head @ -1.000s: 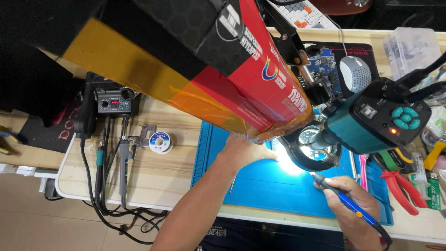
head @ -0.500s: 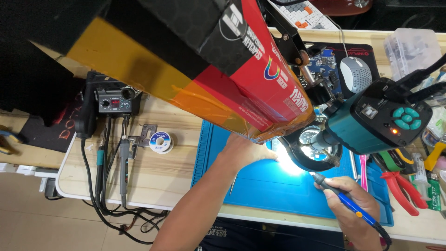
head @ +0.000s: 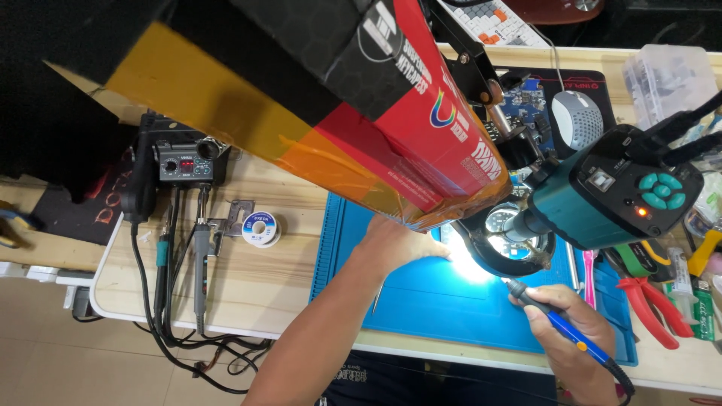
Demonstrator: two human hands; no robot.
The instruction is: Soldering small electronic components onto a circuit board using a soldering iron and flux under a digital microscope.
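My right hand (head: pixel 569 325) grips a blue-handled soldering iron (head: pixel 558 322) like a pen, its tip pointing up-left toward the bright lit spot under the teal microscope camera (head: pixel 613 195) and its ring light (head: pixel 505 234). My left hand (head: pixel 392 244) rests on the blue work mat (head: pixel 444 308), fingers reaching toward that glare; whatever it touches is washed out and partly hidden by a large black, red and yellow cardboard box (head: pixel 301 98) close to the camera.
A soldering station (head: pixel 184 162) with cables and a solder spool (head: pixel 262 228) sit at the left of the wooden desk (head: pixel 248 278). Red pliers (head: pixel 654 304), a mouse (head: pixel 577 119), a circuit board (head: pixel 526 109) and a clear parts box (head: pixel 669 79) lie to the right.
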